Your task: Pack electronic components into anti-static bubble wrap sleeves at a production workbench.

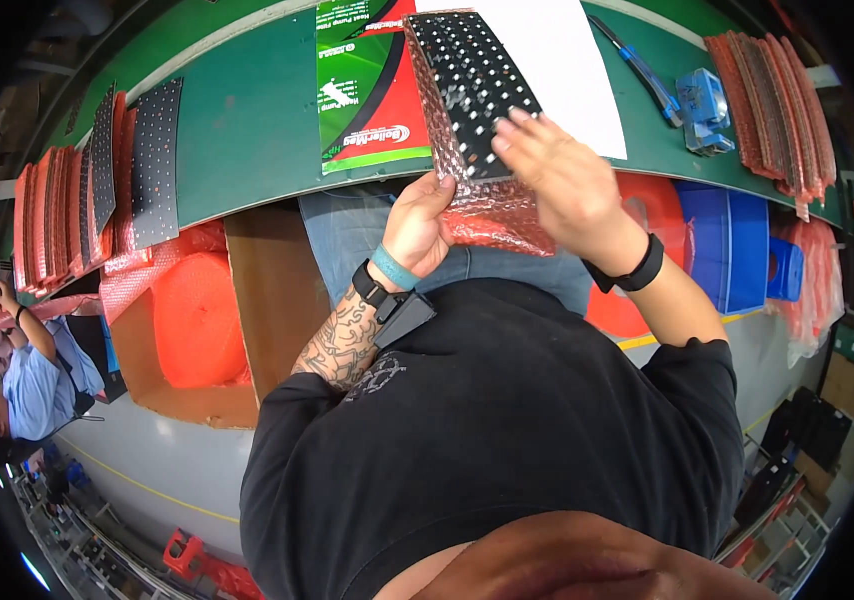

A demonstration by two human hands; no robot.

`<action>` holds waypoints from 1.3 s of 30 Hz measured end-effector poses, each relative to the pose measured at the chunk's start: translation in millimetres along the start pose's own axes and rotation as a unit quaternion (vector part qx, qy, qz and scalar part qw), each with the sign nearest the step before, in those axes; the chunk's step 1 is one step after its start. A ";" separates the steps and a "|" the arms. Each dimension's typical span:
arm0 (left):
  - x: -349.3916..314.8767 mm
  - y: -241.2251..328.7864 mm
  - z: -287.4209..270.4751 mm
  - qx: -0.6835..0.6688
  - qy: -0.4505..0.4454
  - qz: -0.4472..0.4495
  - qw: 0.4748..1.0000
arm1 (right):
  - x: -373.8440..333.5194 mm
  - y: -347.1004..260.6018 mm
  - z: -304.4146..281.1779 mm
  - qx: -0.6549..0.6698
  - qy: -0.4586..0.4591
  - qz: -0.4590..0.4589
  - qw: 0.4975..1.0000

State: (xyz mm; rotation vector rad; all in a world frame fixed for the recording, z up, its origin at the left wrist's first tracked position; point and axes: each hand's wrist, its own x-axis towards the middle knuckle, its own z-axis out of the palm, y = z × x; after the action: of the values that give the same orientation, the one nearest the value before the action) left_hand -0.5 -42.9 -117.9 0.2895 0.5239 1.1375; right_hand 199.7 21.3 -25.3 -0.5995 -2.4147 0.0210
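Note:
A black panel with rows of white dots [472, 85] lies on pinkish-red bubble wrap [500, 230], whose near end hangs past the table's front edge. My left hand [417, 225] grips the wrap at the panel's near left corner, thumb on top; its other fingers are hidden beneath. My right hand [572, 185] is over the panel's right side, fingers stretched out and slightly blurred. Whether its fingertips touch the surface I cannot tell. Under the panel's far part are a green, red and black printed sheet [372, 110] and a white sheet [572, 70].
Wrapped panels [62, 215] stand in a row at left, beside bare dotted ones [157, 160]. A blue cutter knife [637, 70], a blue tape dispenser [705, 110] and more wrapped panels [772, 110] are at right. Below stand a cardboard box [272, 300] with a red roll and blue bins [727, 245].

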 end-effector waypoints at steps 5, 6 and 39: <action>-0.8 2.6 5.6 -0.013 0.003 -0.001 1.000 | 20.0 20.7 -15.8 -0.001 0.097 -0.019 0.995; -0.8 2.6 5.8 -0.014 0.001 0.001 1.000 | 19.1 21.0 -12.4 0.000 0.082 -0.023 0.996; 0.2 -14.9 -8.2 -0.001 0.003 0.022 1.000 | 2.8 22.6 16.6 0.128 -0.274 0.060 0.951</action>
State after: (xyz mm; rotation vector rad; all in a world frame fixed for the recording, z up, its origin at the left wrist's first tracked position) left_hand 6.9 -49.0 -131.9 0.2966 0.5239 1.1831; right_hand 197.2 44.9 -40.4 -0.6859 -2.8312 0.6179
